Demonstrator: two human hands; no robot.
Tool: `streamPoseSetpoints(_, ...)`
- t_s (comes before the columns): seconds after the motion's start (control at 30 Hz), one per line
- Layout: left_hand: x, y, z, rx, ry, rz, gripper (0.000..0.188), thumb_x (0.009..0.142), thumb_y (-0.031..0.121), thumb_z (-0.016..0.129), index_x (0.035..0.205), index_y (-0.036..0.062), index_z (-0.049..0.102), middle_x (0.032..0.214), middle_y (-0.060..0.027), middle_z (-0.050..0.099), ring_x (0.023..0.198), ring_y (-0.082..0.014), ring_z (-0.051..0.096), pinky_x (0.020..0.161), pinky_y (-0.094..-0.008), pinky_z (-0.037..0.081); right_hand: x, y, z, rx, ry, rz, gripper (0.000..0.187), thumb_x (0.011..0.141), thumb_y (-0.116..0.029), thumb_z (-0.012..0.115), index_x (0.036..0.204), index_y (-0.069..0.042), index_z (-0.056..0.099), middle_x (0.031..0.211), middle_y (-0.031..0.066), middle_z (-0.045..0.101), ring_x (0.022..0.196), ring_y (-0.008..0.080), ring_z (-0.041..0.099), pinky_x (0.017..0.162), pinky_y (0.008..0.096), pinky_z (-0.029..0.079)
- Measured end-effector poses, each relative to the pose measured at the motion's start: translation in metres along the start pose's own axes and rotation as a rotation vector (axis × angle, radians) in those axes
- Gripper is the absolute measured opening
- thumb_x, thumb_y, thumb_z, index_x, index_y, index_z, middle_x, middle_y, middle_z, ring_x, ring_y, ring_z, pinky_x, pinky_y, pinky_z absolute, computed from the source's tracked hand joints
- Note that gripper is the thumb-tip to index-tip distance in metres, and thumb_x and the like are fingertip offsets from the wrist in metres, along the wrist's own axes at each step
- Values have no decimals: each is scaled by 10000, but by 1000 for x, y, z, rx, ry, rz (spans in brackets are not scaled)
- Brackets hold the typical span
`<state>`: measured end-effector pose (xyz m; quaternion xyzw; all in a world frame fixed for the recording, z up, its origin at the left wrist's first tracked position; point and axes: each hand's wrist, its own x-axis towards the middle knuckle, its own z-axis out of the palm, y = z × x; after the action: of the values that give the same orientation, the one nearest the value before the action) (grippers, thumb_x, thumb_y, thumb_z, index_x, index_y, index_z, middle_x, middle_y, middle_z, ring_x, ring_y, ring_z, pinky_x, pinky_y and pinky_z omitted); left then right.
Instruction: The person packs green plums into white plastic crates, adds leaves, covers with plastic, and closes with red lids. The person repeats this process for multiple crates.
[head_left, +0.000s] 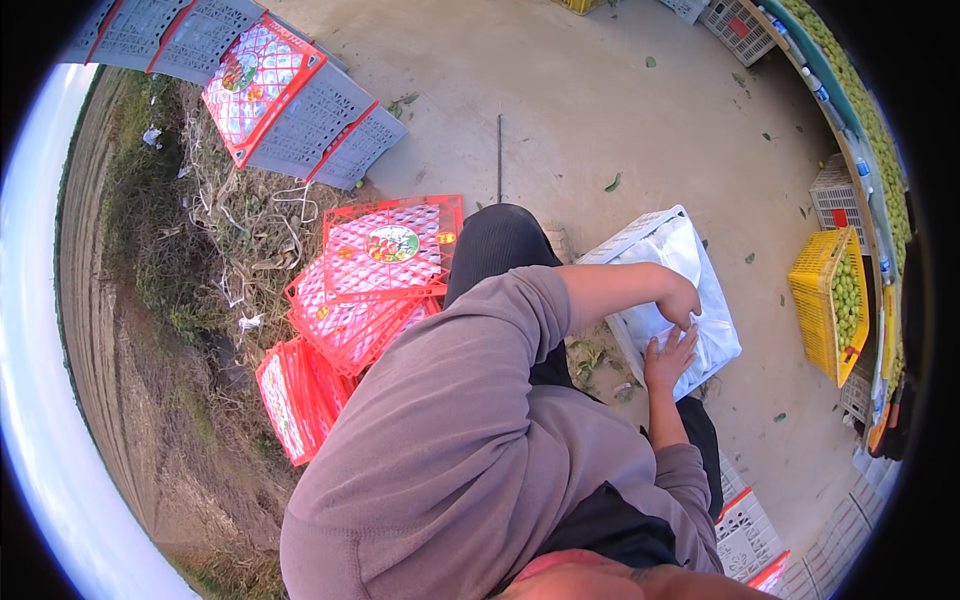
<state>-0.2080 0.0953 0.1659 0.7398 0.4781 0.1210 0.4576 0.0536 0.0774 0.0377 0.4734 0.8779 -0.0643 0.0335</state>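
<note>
A light grey plastic crate (607,252) stands on the ground in front of me, with a white plastic liner (706,262) spread over its top. My left hand (681,299) reaches across and is closed on a gathered fold of that liner. Just nearer, my right hand (671,361) lies on the liner with its fingers spread, close to the left fingertips. Whatever the crate holds is hidden beneath the white sheet.
Red mesh crate lids (345,260) are piled to my left. Beyond them stand stacked grey crates (310,110) with a red lid. At right, a yellow crate (815,300) of green fruit stands beside a long fruit-covered table (858,110). More crates (748,535) sit at lower right.
</note>
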Motion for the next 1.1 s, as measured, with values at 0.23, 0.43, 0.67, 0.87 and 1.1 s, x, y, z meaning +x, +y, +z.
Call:
streamPoseSetpoints(0.23,-347,-115,-42,96,1331,-432,378,927,176,651,1290,76,628,1245,-118,687,1193,-287,629,893,-421,543,1,-9,-3,31,36,25,818,934,-380,625,1633,-214,234,1668,233,158,1515,472,189,1171,674,183)
streamPoseSetpoints(0.43,-447,-181,240,97,99,-1394,1125,715,346,904,1609,344,221,1620,-67,345,1464,-354,377,1103,-529,450,3,-5,-2,52,-32,72,814,949,-427,619,1636,-247,221,1669,234,154,1516,472,188,1171,667,191)
streamPoseSetpoints(0.67,-436,-223,295,242,347,-1449,646,820,155,750,1410,254,506,1390,-121,526,1191,-378,599,960,-502,532,13,10,-5,167,-174,52,852,949,-514,620,1639,-248,196,1677,238,126,1518,479,180,1182,618,213)
streamPoseSetpoints(0.87,-506,-171,223,60,546,-1118,549,787,248,821,1283,185,595,1359,-136,554,1199,-372,604,989,-460,531,8,1,-5,200,-167,126,886,927,-479,648,1642,-249,179,1686,226,107,1542,460,111,1194,631,154)
streamPoseSetpoints(1.1,-586,-104,45,-817,1036,-811,439,886,169,781,1258,-6,626,1084,-11,683,943,-122,611,907,-287,477,5,1,10,502,9,214,925,913,-389,642,1650,-194,117,1686,205,154,1557,424,101,1203,635,69)
